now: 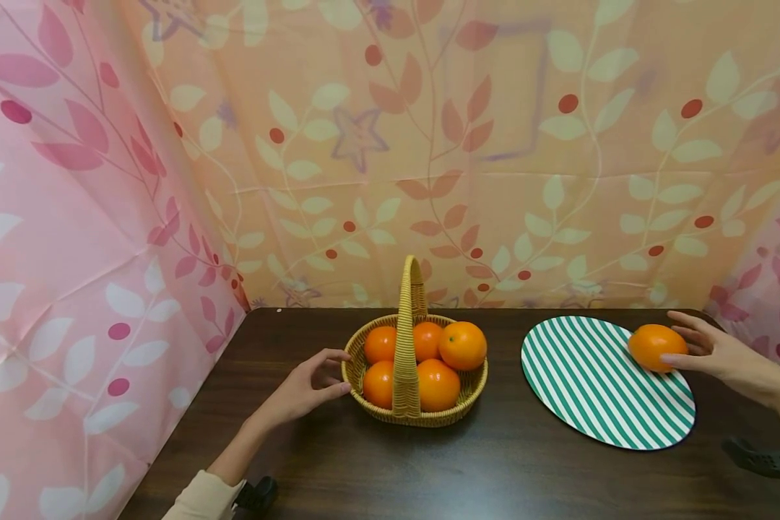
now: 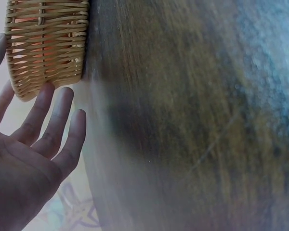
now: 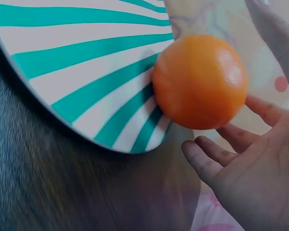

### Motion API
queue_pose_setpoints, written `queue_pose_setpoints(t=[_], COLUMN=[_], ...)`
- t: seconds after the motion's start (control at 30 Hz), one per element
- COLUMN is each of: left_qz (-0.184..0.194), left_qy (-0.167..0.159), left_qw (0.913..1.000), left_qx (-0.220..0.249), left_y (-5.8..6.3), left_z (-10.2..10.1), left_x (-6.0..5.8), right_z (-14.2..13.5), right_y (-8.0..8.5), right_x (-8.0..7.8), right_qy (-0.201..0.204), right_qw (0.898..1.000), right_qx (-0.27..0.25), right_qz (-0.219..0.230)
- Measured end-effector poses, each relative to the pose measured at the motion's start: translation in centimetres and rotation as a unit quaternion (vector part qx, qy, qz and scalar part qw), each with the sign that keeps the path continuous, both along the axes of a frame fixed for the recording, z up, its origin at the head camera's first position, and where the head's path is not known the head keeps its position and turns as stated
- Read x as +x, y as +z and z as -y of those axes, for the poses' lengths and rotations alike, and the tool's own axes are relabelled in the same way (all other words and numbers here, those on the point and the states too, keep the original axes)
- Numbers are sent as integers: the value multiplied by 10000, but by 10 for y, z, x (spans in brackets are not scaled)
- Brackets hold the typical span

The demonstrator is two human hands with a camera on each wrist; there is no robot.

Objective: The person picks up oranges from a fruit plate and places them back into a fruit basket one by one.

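A yellow wicker basket (image 1: 412,417) with a tall arched handle stands on the dark table and holds several oranges (image 1: 438,385). At its left end, my left hand (image 1: 315,383) has its thumb and fingertips right at the rim. Its fingers are loosely extended beside the woven wall (image 2: 48,57) in the left wrist view. On the right, a single orange (image 1: 656,347) sits on the far right part of a green-and-white striped oval placemat (image 1: 598,390). Around that orange's right side my right hand (image 1: 715,354) is spread, thumb in front and fingers behind, not closed round it.
The dark wooden table (image 1: 494,469) runs back to a floral curtain (image 1: 494,180). Another pink curtain (image 1: 71,289) hangs along the left side. Dark table surface separates the basket and the placemat.
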State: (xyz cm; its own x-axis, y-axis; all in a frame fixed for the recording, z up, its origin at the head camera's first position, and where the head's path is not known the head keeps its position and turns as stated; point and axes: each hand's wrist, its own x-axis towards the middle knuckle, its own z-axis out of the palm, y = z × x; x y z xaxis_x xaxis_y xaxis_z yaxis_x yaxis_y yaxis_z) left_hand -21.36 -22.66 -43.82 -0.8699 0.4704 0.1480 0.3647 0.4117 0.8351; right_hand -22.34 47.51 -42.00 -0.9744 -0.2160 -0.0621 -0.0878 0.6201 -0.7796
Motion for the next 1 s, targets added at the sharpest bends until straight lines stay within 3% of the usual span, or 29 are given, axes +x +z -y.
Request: queue_pose_setpoints(t=[0.2,0.63,0.8,1.0], left_qz=[14,3,38,88], left_qy=[-15,83,55,45], left_qw=[10000,9999,10000,9999], left_qx=[-4,-111,1,36], left_y=[-1,-2,-2,-2], left_z=[0,0,0,0], left_x=[0,0,-1,-2], right_z=[5,13,24,44], right_y=[-1,5,11,16], right_x=[-7,-13,-13,-11], right_qy=[-110,-280,-313,-40], right_qw=[9975,9939,9936,9950], right_qx=[664,998,926,457], right_qz=[-216,-370,-564,-883])
